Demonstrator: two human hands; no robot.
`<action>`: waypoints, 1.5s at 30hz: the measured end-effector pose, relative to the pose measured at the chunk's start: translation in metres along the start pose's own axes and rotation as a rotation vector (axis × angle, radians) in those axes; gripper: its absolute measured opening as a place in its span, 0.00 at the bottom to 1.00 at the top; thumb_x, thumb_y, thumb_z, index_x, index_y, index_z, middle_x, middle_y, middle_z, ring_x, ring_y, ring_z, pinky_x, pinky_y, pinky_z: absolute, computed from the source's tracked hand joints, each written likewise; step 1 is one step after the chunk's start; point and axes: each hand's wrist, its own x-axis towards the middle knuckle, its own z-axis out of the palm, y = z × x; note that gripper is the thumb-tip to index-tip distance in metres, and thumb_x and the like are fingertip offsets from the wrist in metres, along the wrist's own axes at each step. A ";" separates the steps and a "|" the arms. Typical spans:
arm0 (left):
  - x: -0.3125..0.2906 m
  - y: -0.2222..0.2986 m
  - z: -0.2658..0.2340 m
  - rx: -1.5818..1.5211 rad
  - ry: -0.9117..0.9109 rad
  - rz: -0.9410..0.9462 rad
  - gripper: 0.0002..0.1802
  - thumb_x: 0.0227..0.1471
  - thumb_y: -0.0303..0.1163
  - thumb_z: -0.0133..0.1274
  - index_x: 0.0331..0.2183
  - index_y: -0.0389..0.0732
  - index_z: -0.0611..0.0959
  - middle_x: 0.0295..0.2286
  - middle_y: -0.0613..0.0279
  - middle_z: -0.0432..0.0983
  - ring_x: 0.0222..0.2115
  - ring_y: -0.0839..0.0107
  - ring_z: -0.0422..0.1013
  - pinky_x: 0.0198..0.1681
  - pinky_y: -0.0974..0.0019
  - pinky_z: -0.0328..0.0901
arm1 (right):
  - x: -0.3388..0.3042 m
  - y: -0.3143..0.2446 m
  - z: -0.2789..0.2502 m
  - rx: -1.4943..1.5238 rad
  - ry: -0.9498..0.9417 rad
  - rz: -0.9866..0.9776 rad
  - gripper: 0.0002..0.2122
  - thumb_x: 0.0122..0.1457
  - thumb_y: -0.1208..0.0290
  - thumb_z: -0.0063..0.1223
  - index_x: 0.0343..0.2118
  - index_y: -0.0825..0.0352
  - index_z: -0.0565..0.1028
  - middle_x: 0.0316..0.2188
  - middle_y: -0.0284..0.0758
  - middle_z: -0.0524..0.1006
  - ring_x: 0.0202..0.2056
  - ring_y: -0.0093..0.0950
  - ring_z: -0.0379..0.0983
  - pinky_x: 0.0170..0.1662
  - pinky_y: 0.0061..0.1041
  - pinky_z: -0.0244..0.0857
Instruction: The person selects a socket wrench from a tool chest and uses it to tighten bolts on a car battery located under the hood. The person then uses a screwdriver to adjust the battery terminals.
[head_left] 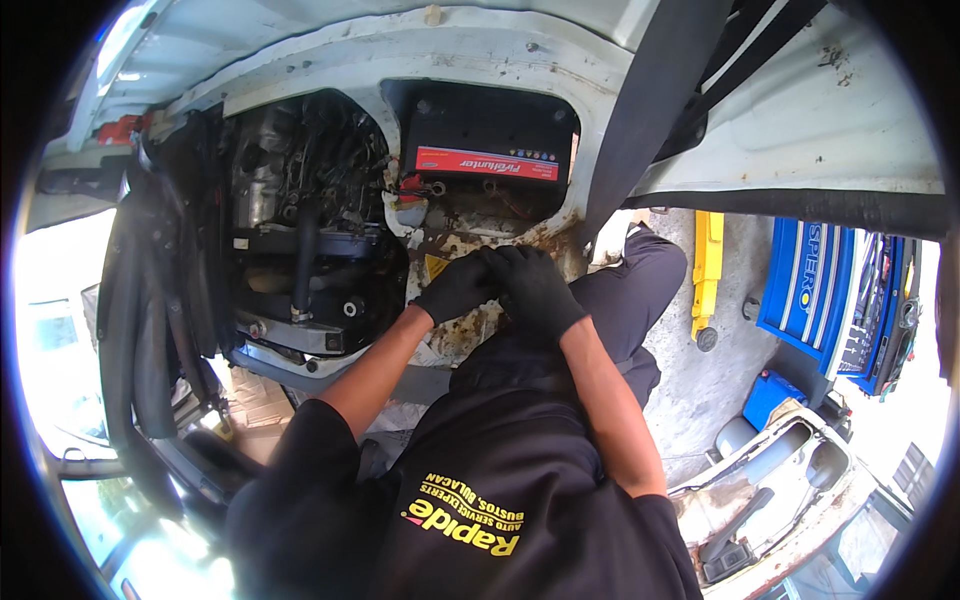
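Note:
Both hands wear black gloves and meet over the rusty white metal panel [455, 338], just below the battery opening. My left hand [458, 287] comes in from the left with its fingers curled inward. My right hand [540, 290] lies against it, fingers bent over the left fingertips. Both look closed, and whatever is between them is hidden. Ahead of them a black battery [480, 125] with a red label sits in its opening. A yellow warning sticker [435, 266] shows beside my left hand.
An open engine bay [310, 200] with a hose and metal parts lies to the left. A dark seat belt strap [655, 110] hangs at the upper right. Beyond my leg stand a yellow lift arm [708, 265], a blue tool cabinet [808, 290] and a detached door panel [775, 480].

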 end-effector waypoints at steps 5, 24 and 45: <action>0.031 0.033 -0.024 -0.232 -0.120 -0.083 0.18 0.54 0.38 0.68 0.42 0.38 0.84 0.35 0.58 0.83 0.33 0.67 0.78 0.40 0.64 0.71 | -0.030 -0.003 -0.033 -0.107 -0.070 0.249 0.29 0.52 0.71 0.58 0.61 0.64 0.71 0.46 0.45 0.78 0.44 0.45 0.78 0.47 0.46 0.72; 0.115 -0.017 0.050 -0.629 0.783 -0.106 0.16 0.68 0.41 0.53 0.45 0.36 0.81 0.33 0.63 0.77 0.36 0.77 0.71 0.39 0.68 0.67 | -0.164 -0.047 -0.103 -0.013 0.284 0.893 0.14 0.58 0.63 0.65 0.43 0.67 0.81 0.36 0.42 0.82 0.38 0.42 0.79 0.42 0.38 0.71; 0.208 -0.015 -0.043 0.375 0.801 -0.077 0.11 0.53 0.29 0.60 0.40 0.42 0.84 0.34 0.47 0.80 0.37 0.45 0.77 0.42 0.46 0.71 | -0.064 -0.048 -0.079 0.382 0.464 0.689 0.15 0.67 0.69 0.54 0.53 0.71 0.74 0.30 0.50 0.80 0.29 0.45 0.79 0.34 0.41 0.69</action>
